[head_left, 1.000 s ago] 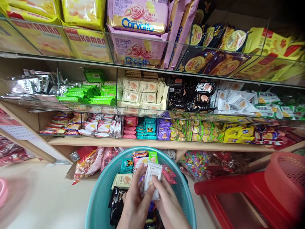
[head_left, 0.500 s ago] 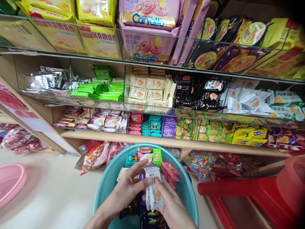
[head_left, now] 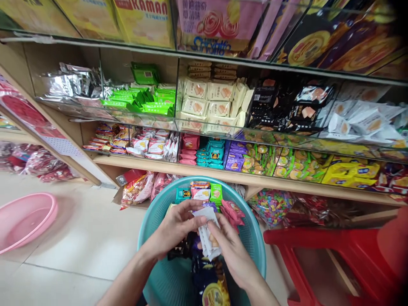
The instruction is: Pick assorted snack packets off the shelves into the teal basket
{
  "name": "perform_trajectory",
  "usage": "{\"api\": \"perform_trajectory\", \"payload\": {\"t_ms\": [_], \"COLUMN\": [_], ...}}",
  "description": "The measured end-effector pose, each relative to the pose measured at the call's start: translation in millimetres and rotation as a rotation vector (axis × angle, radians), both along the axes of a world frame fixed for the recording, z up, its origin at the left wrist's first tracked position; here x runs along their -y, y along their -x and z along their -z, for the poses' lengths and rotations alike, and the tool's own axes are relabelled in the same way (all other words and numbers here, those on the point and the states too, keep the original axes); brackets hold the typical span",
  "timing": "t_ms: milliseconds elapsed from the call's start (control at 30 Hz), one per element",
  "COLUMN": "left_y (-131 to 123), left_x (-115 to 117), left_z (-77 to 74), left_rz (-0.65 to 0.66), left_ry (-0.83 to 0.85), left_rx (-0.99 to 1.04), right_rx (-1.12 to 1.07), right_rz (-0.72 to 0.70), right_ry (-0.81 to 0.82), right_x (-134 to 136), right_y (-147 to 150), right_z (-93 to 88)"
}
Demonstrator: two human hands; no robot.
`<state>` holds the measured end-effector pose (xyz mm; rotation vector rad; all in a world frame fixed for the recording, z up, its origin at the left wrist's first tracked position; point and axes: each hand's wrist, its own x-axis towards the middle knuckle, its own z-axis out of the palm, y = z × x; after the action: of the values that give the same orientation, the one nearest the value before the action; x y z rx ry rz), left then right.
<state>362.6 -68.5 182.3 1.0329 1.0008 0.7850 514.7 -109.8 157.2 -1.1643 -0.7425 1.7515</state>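
Over a teal plastic basket [head_left: 147, 238], both hands hold small white snack packets [head_left: 208, 238], which look stacked together. My left hand [head_left: 180, 225] pinches their upper left edge between thumb and fingers. My right hand [head_left: 228, 244] grips their right side, its thumb lying across the front. Inside the basket lie a teal packet [head_left: 183, 194], a white and red packet [head_left: 200, 194], a green packet [head_left: 216, 193] and pink packets [head_left: 232, 212]. A dark blue bag [head_left: 212, 280] with a round yellow picture lies below the hands. My hands hide the basket's middle.
Shelves with glass-fronted bins stand ahead, holding cream packets [head_left: 207, 100], green packets [head_left: 140, 100], black packets [head_left: 280, 104] and white packets [head_left: 363, 121]. A red plastic stool [head_left: 321, 240] is at the right. A pink basin [head_left: 28, 221] sits on the tiled floor at the left.
The view has tilted down and come closer to the shelves, so more of the dark blue bag shows. Both hands still hold the white packets, which now sit slightly turned.
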Motion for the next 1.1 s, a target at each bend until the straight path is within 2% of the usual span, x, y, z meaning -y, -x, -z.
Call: {"api": "perform_trajectory", "payload": {"t_ms": [233, 367, 500, 633, 867, 1100], "left_y": [3.8, 10.5, 13.0, 2.2, -30.7, -49.1], "left_x": [-0.8, 2.9, 5.5, 6.3, 9.6, 18.7], "left_z": [7.3, 12.6, 13.0, 12.1, 23.0, 34.2], "left_rz": [0.07, 0.047, 0.026, -0.014, -0.09, -0.092], "left_ry": [0.061, 0.04, 0.002, 0.026, 0.003, -0.001], "left_rx": [-0.011, -0.034, -0.027, -0.001, 0.104, 0.119], "right_rx": [0.091, 0.057, 0.104, 0.335, 0.994, 1.315], "right_rz": [-0.104, -0.18, -0.182, -0.244, -0.267, -0.265], "right_ry": [-0.003, -0.068, -0.153, -0.285, -0.49, -0.636], "right_x": [3.2, 5.3, 3.2, -3.2, -2.9, 1.0], "right_y": [-1.8, -6.1, -15.0, -29.3, -45.5, -55.1], "right_z": [5.4, 8.0, 12.9, 12.6, 2.0, 5.8]}}
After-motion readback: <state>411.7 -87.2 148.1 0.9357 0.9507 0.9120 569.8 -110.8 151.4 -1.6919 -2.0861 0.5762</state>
